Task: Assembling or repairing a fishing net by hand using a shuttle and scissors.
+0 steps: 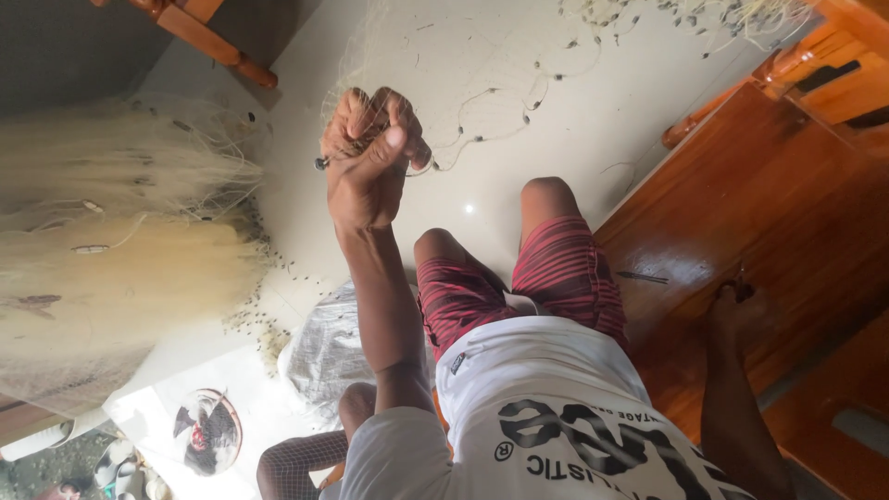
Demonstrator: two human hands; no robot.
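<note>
My left hand (pixel 370 157) is raised in a fist, shut on a bunch of fine pale fishing net (pixel 356 106) with small dark sinkers; a strand of the net line (pixel 519 102) trails from the fist across the light floor. My right hand (pixel 741 310) rests on the wooden bench (pixel 778 204) beside my hip. Its fingers are blurred, and I cannot tell whether it holds anything. My legs in red striped shorts (pixel 519 278) stretch out between the two hands.
A big heap of pale net (pixel 120 250) fills the left side. A thin dark stick (pixel 642 276) lies on the bench. A clear plastic bag (pixel 324 352), a round picture disc (pixel 208 431) and another person's knee (pixel 356 398) sit at lower left. Wooden furniture legs (pixel 213 42) stand at the top.
</note>
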